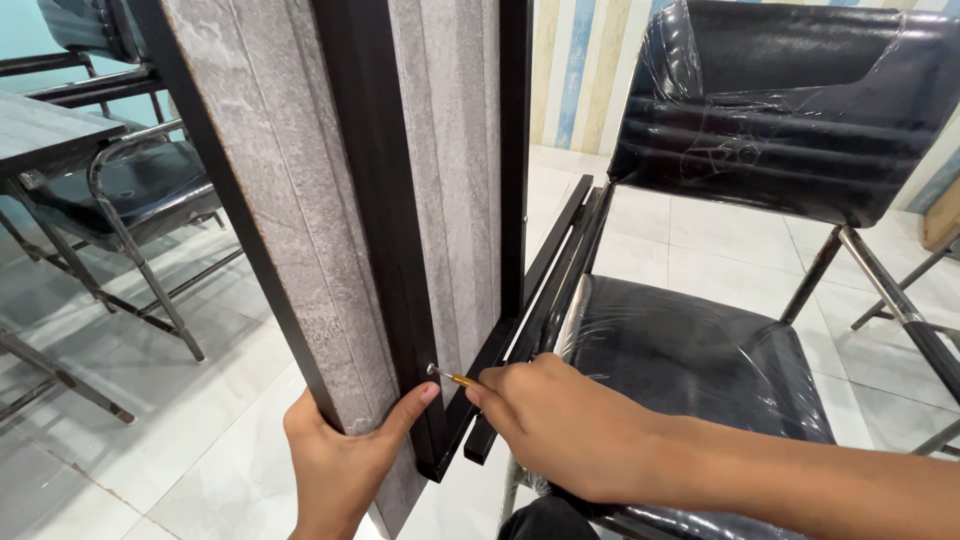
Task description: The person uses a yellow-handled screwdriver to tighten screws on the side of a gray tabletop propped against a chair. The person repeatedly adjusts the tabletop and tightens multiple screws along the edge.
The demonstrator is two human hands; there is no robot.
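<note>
Head view: my left hand (345, 450) clamps grey panel (300, 200) at bottom edge; right hand (560, 425) pinches small screwdriver (452, 377) against black frame (385, 230). Panel looks stiff, heavy; hold low.

One head cam, looking down and fwd from the person's own eye level. Very close to grey panel (300, 200); floor (720, 240) beyond.

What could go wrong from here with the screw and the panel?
1. The screw is pinched only at the right hand's fingertips against the dark frame; it could slip and drop to the tiled floor.
2. The grey panel stands on edge, steadied only by the left hand; it could tip.
3. The left thumb lies right beside the screw tip and could get jabbed.
</note>
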